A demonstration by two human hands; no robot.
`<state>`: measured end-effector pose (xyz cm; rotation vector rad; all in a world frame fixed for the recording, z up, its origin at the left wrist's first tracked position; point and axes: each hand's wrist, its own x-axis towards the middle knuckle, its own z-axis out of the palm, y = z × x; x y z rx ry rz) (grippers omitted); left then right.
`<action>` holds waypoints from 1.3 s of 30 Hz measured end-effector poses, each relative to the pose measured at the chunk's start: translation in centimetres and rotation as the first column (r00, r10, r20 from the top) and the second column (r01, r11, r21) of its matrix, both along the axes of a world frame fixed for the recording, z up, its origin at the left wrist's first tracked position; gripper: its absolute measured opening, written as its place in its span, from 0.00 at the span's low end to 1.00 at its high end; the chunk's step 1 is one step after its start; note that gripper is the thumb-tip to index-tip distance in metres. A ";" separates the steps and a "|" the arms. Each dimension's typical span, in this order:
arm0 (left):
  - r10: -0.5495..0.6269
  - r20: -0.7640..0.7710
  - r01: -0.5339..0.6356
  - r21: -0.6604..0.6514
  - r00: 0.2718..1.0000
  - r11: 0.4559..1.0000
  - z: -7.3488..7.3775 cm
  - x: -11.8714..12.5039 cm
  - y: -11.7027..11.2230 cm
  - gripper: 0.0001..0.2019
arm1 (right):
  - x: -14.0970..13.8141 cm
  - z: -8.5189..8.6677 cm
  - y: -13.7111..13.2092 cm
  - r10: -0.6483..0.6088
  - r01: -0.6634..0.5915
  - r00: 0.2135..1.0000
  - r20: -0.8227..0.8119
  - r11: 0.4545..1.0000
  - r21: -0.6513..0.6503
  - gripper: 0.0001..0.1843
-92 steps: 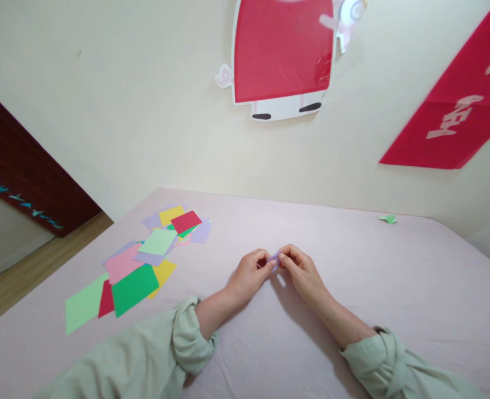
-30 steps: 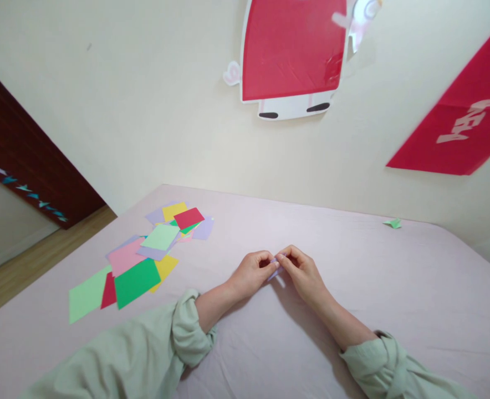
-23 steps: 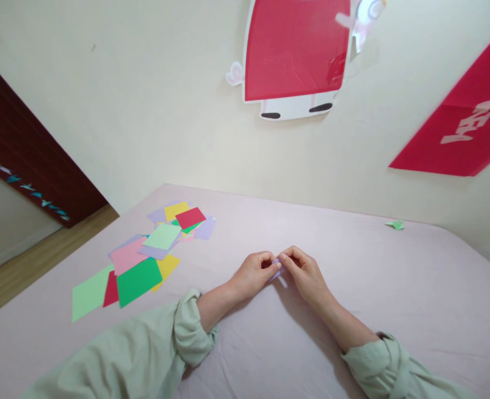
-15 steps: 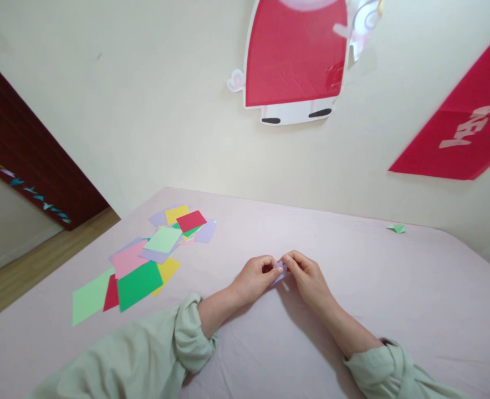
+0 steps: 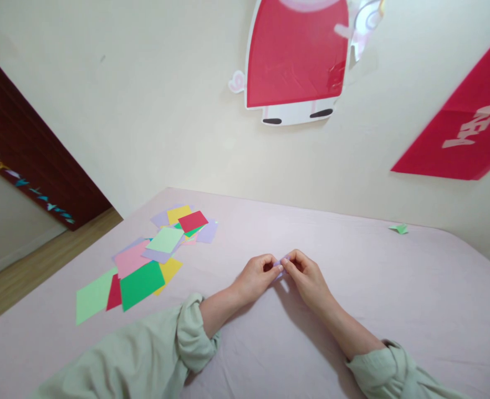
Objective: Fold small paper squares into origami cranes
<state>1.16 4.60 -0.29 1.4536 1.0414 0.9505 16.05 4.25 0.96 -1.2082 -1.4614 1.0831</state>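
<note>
A small piece of folded purple paper [image 5: 279, 272] is pinched between my two hands, low over the middle of the table. My left hand [image 5: 258, 276] grips its left side with thumb and fingers closed. On the other side, the thumb and index finger of my right hand [image 5: 307, 276] press on the paper, the fingertips of both hands almost touching. Most of the paper is covered by my fingers, so its folded shape is hard to make out.
Coloured paper squares, among them a dark green sheet [image 5: 142, 284] and a pink sheet [image 5: 132, 258], overlap on the table's left. A small folded green paper [image 5: 399, 228] lies at the far right edge. Behind the table [image 5: 353, 249] rises a wall with a red cartoon cutout [image 5: 297, 55].
My right thumb and fingertips have shifted slightly left, closer to my left fingertips, and cover more of the purple paper. The view has turned a little to the left.
</note>
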 end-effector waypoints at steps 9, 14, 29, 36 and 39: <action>0.006 0.009 -0.005 -0.028 1.000 1.000 -0.1 0.1 0.0 0.14 | 0.5 -1.0 0.7 -0.056 0.056 0.996 -0.076 0.998 -0.009 0.17; 0.016 0.004 -0.016 -0.077 1.000 0.997 0.1 0.2 -0.1 0.14 | 0.7 -0.9 1.1 -0.091 0.091 0.990 -0.106 0.996 -0.001 0.20; 0.046 0.021 -0.040 -0.216 0.999 0.975 1.2 0.2 -0.6 0.18 | 0.6 -1.0 0.9 0.027 -0.030 0.989 -0.143 0.999 -0.019 0.21; 0.033 0.021 -0.029 -0.157 0.999 0.987 0.9 0.1 -0.5 0.20 | 0.7 -1.1 0.9 -0.011 0.009 0.996 -0.086 1.000 -0.024 0.22; 0.061 0.019 -0.058 -0.133 0.998 0.989 0.7 0.1 -0.5 0.18 | 0.8 -1.2 0.8 0.004 -0.011 0.993 -0.119 0.999 -0.053 0.23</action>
